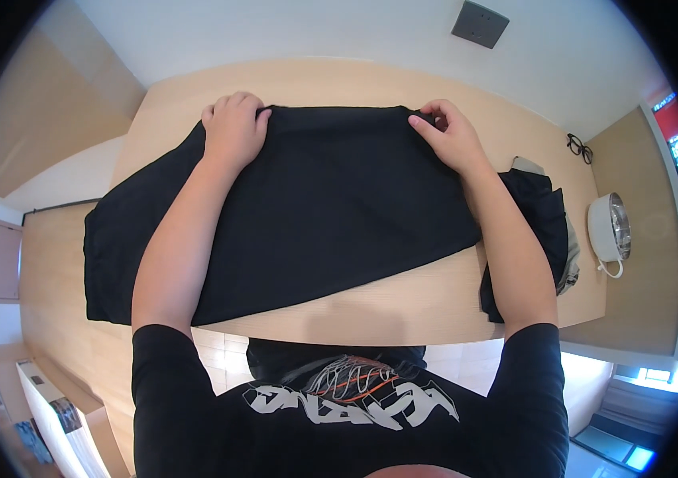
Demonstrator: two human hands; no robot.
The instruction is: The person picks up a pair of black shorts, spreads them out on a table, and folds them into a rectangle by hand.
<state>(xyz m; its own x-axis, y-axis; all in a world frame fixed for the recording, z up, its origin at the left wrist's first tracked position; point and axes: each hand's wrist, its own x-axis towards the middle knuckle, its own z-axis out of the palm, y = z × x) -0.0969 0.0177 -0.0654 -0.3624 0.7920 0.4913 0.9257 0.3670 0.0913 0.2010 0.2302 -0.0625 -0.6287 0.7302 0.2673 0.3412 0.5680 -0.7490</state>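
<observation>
A black cloth garment (339, 203) lies spread over the pale wooden table (351, 319), its wide part reaching to the left. At its far edge, left of centre, my left hand (234, 125) rests on the fabric with the fingers curled over the edge and the thumb beside them. My right hand (449, 134) pinches the garment's far right corner between thumb and fingers. Beneath and beyond my right forearm lies a heap of dark and grey-beige clothes (533, 209), apart from the spread garment.
Black-framed glasses (580, 149) lie near the back right of the table. A white pot with a handle (608, 230) stands against the wooden side panel (644, 239). A dark socket plate (480, 24) is on the wall. Another wooden panel (58, 107) stands at the far left.
</observation>
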